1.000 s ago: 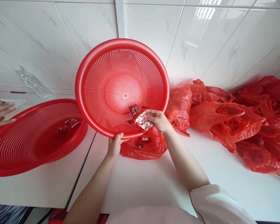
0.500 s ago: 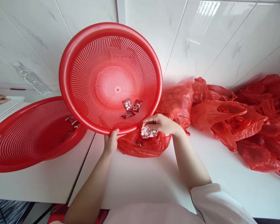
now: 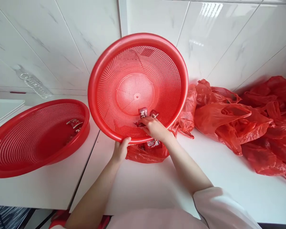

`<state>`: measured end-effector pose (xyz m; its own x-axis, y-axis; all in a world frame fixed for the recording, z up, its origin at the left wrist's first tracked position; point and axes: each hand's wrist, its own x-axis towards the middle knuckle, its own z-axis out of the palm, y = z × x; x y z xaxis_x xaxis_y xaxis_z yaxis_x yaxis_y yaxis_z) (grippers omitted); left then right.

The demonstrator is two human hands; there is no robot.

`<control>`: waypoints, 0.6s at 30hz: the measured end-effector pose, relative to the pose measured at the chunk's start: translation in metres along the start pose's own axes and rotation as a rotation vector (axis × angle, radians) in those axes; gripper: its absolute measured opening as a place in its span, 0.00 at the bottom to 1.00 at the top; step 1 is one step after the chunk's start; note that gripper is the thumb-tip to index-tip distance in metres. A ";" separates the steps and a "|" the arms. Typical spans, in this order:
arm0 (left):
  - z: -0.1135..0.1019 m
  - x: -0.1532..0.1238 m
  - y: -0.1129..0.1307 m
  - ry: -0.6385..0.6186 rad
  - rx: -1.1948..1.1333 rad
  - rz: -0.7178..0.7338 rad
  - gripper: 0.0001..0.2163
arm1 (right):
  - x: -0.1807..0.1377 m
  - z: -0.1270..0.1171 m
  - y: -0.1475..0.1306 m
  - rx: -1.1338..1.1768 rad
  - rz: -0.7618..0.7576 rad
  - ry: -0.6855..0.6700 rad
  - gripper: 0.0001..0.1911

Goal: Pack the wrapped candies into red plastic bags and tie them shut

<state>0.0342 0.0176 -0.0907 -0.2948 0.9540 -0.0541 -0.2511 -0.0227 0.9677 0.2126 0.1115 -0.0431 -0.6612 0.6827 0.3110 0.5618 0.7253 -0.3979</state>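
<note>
A red plastic mesh basket [image 3: 109,76] is tilted up toward me. My left hand [image 3: 121,150] grips its near rim, thumb over the edge. Inside the basket, my right hand [image 3: 154,128] is closed, fingertips on a small dark-red wrapped candy [image 3: 139,124] that they partly cover. Two similar candies, one upright packet [image 3: 143,112] and one beside it [image 3: 154,114], lie just beyond the fingers. Beneath the near rim rests a red plastic bag [image 3: 145,156], its mouth partly hidden by the basket and my right wrist, with a printed packet [image 3: 153,143] showing inside.
A second red mesh basket [image 3: 19,133] stands at left with a few wrapped pieces [image 3: 75,123] in it. Several filled red plastic bags [image 3: 233,124] crowd the right side along the tiled wall. A clear bottle [image 3: 34,83] and a white tray [image 3: 6,105] are at far left.
The held basket has moved right and slightly down. My right hand has gone from the bag into the basket, leaving the printed packet in the bag. Another person's hand at far left has mostly withdrawn.
</note>
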 end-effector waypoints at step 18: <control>-0.020 0.019 0.007 0.195 -0.027 0.113 0.16 | -0.011 -0.032 0.012 0.769 0.312 -0.051 0.17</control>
<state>0.0086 0.0300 -0.0898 -0.4943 0.8693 0.0052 -0.2299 -0.1364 0.9636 0.2423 0.1161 -0.0238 -0.5633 0.8243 0.0565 0.2390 0.2281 -0.9438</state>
